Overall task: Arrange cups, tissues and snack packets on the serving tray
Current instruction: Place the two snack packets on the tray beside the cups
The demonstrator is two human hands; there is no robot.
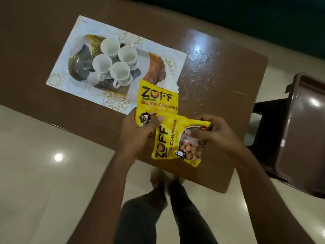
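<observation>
A white serving tray (70,43) with gold and dark leaf prints lies on the brown table. Several empty white cups (112,60) stand grouped in its left half. My left hand (139,131) grips the lower end of a yellow soya chunks packet (158,97) that overlaps the tray's right end. A white tissue (169,84) peeks out from under that packet's top edge. My right hand (216,132) holds a second yellow packet (174,143), turned sideways, over the table's near edge; it partly overlaps the first packet.
The brown table (219,76) has a glossy top that ends just past my hands. A dark brown plastic chair (299,131) stands at the right. Pale tiled floor (44,173) lies below, with my legs and feet (167,178) next to the table.
</observation>
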